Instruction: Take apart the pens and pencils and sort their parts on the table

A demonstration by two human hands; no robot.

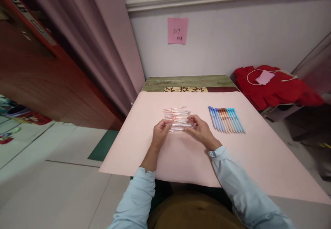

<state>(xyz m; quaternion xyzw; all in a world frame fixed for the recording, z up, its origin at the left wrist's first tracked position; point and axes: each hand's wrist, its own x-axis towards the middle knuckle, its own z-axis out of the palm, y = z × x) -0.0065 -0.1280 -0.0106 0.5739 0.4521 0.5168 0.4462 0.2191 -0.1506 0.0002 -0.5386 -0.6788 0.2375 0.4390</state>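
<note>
A loose stack of thin, clear-and-whitish sticks (pixel 177 113) with reddish marks, looking like pen refills, lies crosswise on the pink sheet. At its near left end my left hand (pixel 160 131) is closed, thumb and forefinger pinching the end of a refill. My right hand (pixel 203 130) has its fingers bent round the right ends of the same refills, gripping there. How many refills lie between the fingers cannot be made out. To the right, apart from both hands, a neat row of pens (pixel 227 120) runs from blue through brown to light blue.
The pink sheet (pixel 258 167) covers most of the table, whose green wood-patterned far end (pixel 191 81) shows. A pink note (pixel 177 31) is stuck on the wall. Red cloth (pixel 281 87) with a white cable lies at right. A curtain (pixel 103 39) and reddish-brown door (pixel 64 80) stand left.
</note>
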